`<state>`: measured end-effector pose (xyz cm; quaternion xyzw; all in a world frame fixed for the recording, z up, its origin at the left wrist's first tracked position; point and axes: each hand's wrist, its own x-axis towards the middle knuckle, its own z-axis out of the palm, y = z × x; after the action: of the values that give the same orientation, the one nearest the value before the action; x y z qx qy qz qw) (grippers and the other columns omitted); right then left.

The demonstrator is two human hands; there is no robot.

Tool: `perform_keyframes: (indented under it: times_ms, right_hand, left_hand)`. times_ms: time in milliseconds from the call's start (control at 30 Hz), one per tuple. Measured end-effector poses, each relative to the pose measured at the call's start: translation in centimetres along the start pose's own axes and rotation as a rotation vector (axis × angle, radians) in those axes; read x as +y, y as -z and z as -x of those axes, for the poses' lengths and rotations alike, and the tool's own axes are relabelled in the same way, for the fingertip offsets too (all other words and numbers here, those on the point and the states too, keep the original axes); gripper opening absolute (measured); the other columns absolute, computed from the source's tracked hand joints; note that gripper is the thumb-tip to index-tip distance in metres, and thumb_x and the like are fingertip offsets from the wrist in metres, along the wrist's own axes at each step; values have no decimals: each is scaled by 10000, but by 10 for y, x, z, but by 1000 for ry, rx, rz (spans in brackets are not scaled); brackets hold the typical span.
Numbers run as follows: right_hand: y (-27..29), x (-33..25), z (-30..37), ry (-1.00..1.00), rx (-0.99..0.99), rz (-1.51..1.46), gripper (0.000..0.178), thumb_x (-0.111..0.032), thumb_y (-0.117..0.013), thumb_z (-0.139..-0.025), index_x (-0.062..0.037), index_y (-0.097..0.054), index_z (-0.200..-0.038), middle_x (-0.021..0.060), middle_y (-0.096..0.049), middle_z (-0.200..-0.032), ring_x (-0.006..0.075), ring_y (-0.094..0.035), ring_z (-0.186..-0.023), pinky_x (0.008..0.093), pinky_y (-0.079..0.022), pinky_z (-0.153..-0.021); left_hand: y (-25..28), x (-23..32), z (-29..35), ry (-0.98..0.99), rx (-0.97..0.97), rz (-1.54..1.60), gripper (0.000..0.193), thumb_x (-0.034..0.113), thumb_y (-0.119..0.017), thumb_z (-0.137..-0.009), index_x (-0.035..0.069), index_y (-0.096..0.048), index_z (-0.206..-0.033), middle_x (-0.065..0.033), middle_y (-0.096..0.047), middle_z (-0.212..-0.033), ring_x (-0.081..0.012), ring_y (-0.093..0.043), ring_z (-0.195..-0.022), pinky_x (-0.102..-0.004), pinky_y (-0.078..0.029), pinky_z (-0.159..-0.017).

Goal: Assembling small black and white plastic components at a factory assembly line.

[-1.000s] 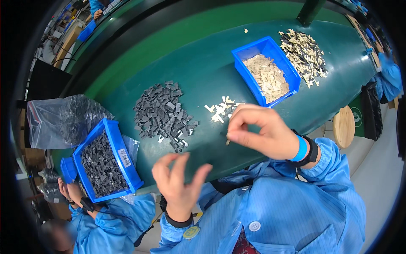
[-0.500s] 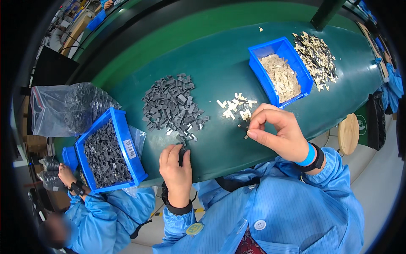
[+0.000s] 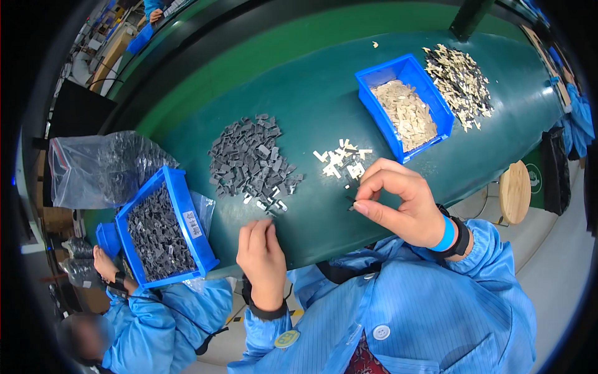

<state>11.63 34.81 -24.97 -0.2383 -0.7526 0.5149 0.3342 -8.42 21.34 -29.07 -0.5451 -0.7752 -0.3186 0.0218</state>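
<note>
My right hand (image 3: 402, 202) pinches a small dark plastic piece (image 3: 351, 203) between thumb and forefinger, above the green table. Just beyond it lies a small scatter of cream-coloured pieces (image 3: 339, 159). My left hand (image 3: 261, 258) is at the table's near edge, fingers drawn together and pointing at the heap of dark grey plastic pieces (image 3: 249, 156). Whatever its fingertips hold, if anything, is hidden. A few white and metallic-looking bits (image 3: 269, 203) lie at the near side of that heap, close to the left fingertips.
A blue bin (image 3: 402, 156) of flat beige pieces stands far right, beside a mixed black-and-cream heap (image 3: 459, 84). At left are a blue bin (image 3: 198, 240) of dark parts and a clear plastic bag (image 3: 93, 168). A co-worker's hand (image 3: 104, 264) is beyond that bin.
My left hand has drawn back slightly from the grey heap, and its fingers have come closer together. My right hand has shifted a little left and down, still pinching.
</note>
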Motion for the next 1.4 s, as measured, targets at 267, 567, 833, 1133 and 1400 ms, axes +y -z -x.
perform_keyframes:
  times_ms: [267, 567, 833, 1133, 1400]
  right_hand:
    - [-22, -20, 5, 68, -89, -337, 401, -59, -730, -707, 11, -539, -1052, 101, -636, -920, 176, -620, -805, 289, -491, -717]
    - [-20, -20, 7, 168, -81, -250, 371, -28, -716, -710, 10, -545, -1037, 114, -643, -896, 194, -634, -771, 287, -501, -677]
    - [-16, -17, 4, 411, -34, -171, 335, 22, -704, -698, 5, -553, -997, 136, -639, -861, 247, -620, -729, 317, -493, -643]
    - [-20, -17, 4, 344, 38, -143, 313, 6, -674, -696, -9, -577, -993, 98, -631, -889, 234, -611, -759, 312, -477, -646]
    - [-27, -16, 9, -40, 59, -696, 146, 7, -608, -795, 17, -565, -934, 117, -579, -983, 161, -573, -877, 291, -459, -776]
  left_hand:
    - [42, 71, -3, 97, -146, 819, 190, -55, -655, -724, -53, -585, -901, -163, -612, -863, -178, -620, -712, -234, -500, -557]
    - [38, 81, -4, -87, -91, 593, 289, -85, -678, -675, -37, -582, -943, -169, -631, -886, -204, -642, -747, -273, -536, -596]
    - [35, 71, -12, 651, -555, 1800, 353, -74, -576, -770, -94, -500, -1115, -202, -594, -1006, -251, -629, -860, -317, -535, -741]
    - [29, 72, -8, 496, -400, 1650, 282, -68, -564, -807, -68, -560, -1089, -217, -604, -1014, -237, -642, -797, -318, -544, -724]
    - [28, 74, -7, 419, -297, 1460, 265, -106, -577, -782, -60, -592, -1043, -197, -615, -970, -213, -642, -784, -295, -543, -704]
